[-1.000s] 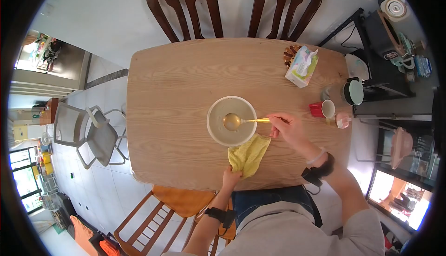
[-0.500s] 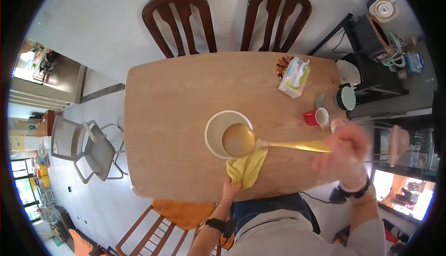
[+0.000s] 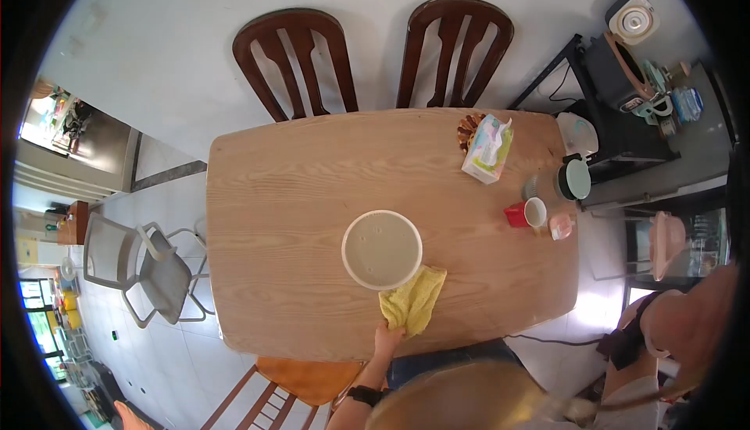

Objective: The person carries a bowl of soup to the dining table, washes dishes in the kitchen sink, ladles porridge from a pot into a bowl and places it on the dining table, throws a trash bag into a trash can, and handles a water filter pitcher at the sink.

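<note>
Golden metal spoon (image 3: 461, 400) is in the air, on the near side of the round white bowl (image 3: 379, 286); some pale liquid (image 3: 380, 249) seems left inside.
Just below the bowl, left hand (image 3: 389, 339) pinches a yellow cloth (image 3: 416, 299); blurred right hand (image 3: 699, 313) holds the spoon's handle.

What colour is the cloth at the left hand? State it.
Yellow; the cloth shows best in the head view.
</note>
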`<state>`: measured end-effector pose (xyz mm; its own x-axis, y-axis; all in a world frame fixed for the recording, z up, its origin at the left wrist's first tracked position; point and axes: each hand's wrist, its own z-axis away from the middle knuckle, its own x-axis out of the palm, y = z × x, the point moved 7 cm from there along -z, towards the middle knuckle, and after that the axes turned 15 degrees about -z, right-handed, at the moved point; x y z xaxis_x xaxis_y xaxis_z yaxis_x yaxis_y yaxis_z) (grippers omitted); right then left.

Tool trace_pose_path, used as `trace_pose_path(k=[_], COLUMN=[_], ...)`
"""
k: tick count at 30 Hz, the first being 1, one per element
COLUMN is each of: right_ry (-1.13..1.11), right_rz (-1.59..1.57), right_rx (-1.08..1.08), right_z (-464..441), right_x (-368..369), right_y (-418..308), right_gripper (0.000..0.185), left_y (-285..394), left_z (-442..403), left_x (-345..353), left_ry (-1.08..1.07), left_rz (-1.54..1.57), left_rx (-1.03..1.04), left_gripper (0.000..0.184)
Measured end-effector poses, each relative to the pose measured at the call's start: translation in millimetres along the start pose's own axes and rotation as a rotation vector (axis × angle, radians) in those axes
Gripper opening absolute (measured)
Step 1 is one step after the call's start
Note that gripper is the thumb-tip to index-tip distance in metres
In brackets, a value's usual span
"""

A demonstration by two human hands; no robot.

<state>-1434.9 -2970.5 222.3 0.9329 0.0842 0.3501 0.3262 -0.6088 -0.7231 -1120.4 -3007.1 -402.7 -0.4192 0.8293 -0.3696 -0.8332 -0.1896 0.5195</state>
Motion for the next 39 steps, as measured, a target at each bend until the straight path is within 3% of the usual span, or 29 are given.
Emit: trace_pose_path(k=[10, 16, 25, 39], right_ry=[0.041, 0.024, 0.036, -0.038], right_rz=[0.114, 0.119, 0.18, 0.165], right_rx=[-0.115, -0.049, -0.103, -0.181], right_z=[-11.2, -14.6, -14.2, -13.2], right_x=[17.5, 22.2, 34.4, 39.3], right_y=[-19.5, -21.6, -29.1, -33.5], right_gripper=[0.021, 0.023, 0.025, 0.023], left_y=[-11.7, 30.1, -2.3, 14.0], left_z=[-4.1, 15.3, 0.7, 10.4], left_x=[3.1, -13.8, 0.8, -7.5], left_ry=[0.012, -0.007, 0.007, 0.015], left_rz=[-0.008, -0.014, 0.012, 0.001], left_rx=[-0.031, -0.002, 0.03, 0.022], left_gripper=[0.046, 0.044, 0.042, 0.041])
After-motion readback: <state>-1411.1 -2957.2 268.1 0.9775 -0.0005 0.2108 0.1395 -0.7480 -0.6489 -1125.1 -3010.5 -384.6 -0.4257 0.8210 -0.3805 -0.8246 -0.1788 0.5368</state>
